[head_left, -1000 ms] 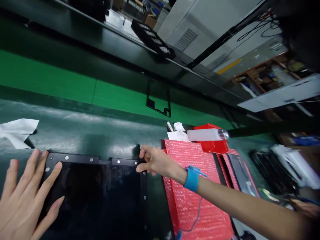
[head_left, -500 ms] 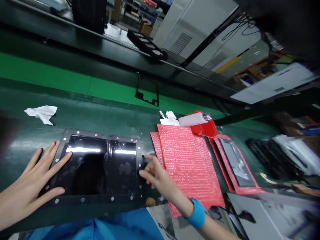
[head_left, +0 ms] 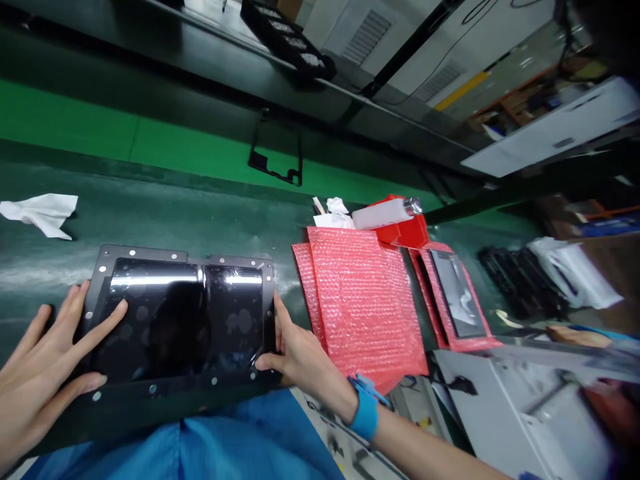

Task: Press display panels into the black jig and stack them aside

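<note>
At the far left, a crumpled white tissue (head_left: 47, 210) lies on the green bench (head_left: 165, 210). Nearer the wearer, the left hand (head_left: 50, 373) has its fingers spread, the index fingertip on glossy black and the thumb at the lower left corner. Between the 2 hands, flat on the bench, is the framed black display panel (head_left: 165, 327), its matte rim dotted with pale round spots. It looks stiff and fairly light for its spread; the shiny face would likely be slippery, quick to smear and easily cracked if bent. The rim at the 2 short sides seems the best hold, with the glass left untouched. The right hand (head_left: 305, 357) is at that rim's right side: thumb on the lower corner, index finger along the outer edge, the rest partly hidden, so whether they pinch it I cannot tell. Further right lie pink bubble-wrap pouches (head_left: 365, 307), with a white bottle (head_left: 383, 214) beyond them.
</note>
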`<state>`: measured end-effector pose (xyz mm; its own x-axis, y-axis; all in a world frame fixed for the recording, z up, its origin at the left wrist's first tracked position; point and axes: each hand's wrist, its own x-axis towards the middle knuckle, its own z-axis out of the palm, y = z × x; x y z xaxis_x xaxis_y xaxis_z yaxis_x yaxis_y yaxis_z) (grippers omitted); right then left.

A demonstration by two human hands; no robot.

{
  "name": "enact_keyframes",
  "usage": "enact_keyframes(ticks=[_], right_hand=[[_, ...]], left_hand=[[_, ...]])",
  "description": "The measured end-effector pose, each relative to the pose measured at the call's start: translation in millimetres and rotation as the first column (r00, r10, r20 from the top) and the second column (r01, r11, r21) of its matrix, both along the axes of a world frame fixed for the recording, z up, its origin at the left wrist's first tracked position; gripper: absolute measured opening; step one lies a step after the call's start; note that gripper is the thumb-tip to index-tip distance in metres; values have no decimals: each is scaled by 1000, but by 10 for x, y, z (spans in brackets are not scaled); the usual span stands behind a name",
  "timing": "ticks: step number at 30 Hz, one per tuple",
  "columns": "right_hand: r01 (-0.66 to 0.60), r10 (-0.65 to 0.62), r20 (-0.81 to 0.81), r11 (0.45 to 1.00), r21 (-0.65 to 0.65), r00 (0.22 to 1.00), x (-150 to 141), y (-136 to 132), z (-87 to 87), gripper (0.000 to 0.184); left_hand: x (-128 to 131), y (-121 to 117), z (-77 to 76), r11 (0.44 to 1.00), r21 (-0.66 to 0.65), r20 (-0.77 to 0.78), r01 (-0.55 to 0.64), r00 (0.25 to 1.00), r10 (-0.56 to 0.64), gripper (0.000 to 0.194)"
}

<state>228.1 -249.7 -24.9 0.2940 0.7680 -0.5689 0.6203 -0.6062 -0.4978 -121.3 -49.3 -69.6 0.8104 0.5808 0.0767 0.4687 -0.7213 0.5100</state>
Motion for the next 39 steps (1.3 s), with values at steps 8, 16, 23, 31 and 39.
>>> enact_keyframes(ticks=[8,16,23,31,39], right_hand=[[91,-82,-43,950,298,996,-43,-140,-126,65],[61,-172,150,829,555,974,214,194,15,49],[-103,36,103,620,778,994,-58,752,-101,55],[-531,250,493,610,589,833,-309,1125,-87,51],[-162,151,85,632,757,985,-287,1299,-186,32]], left_hand=[[-15,-212,16,993,111,-86,-43,995,53,63],[1,-313,-40,954,291,-114,-69,988,106,76],[28,-364,4,943,328,-138,-51,985,101,114],[41,-415,13,941,328,-128,-85,983,133,119],[14,-389,-25,964,251,-105,-92,987,121,118]])
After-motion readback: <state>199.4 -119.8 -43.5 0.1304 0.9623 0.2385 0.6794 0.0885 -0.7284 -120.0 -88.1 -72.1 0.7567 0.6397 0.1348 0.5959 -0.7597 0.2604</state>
